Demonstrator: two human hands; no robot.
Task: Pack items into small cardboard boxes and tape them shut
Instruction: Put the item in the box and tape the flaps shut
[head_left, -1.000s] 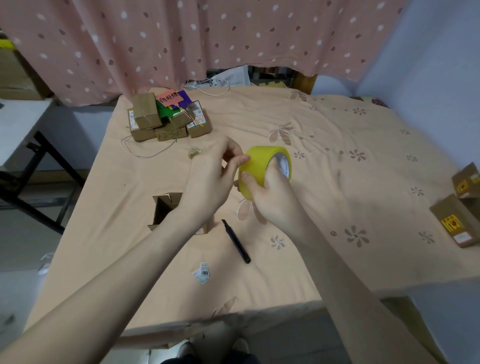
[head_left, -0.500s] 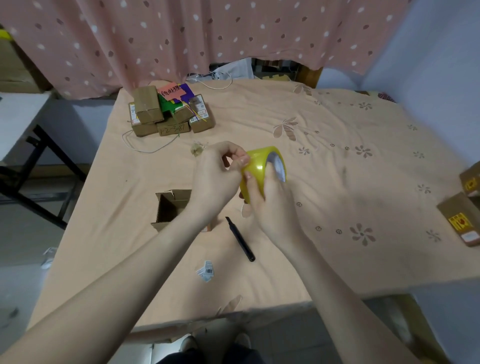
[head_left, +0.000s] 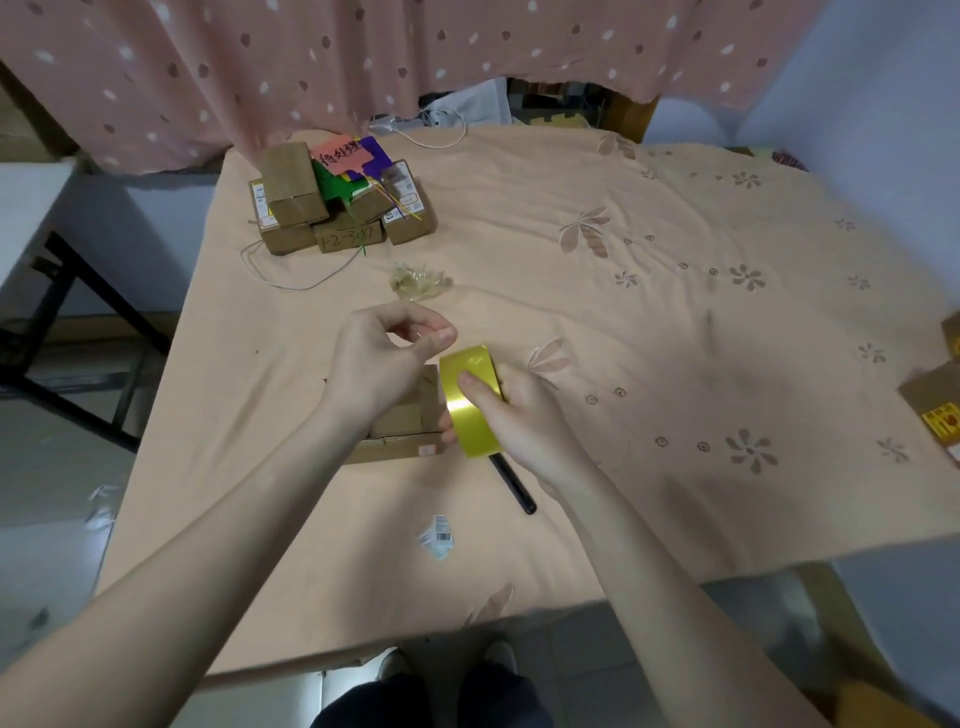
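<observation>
My right hand (head_left: 519, 415) grips a yellow tape roll (head_left: 467, 400) from the side, thumb across its outer face, just above the table. My left hand (head_left: 384, 358) is up and to the left of the roll, thumb and forefinger pinched together at the roll's top edge, apparently on the tape's free end; the strip itself is hard to make out. Under both hands lies a small open cardboard box (head_left: 405, 421), mostly hidden by my left wrist.
A black pen-like tool (head_left: 511, 486) lies just below the roll, and a torn label scrap (head_left: 437, 538) nearer the front edge. A stack of taped boxes (head_left: 332, 208) sits at the back left, crumpled tape (head_left: 418, 280) before it. More boxes (head_left: 935, 410) sit at the right edge.
Both hands dropped lower over the open box. The roll turned so its outer face points up, and my left hand drew a little away from it.
</observation>
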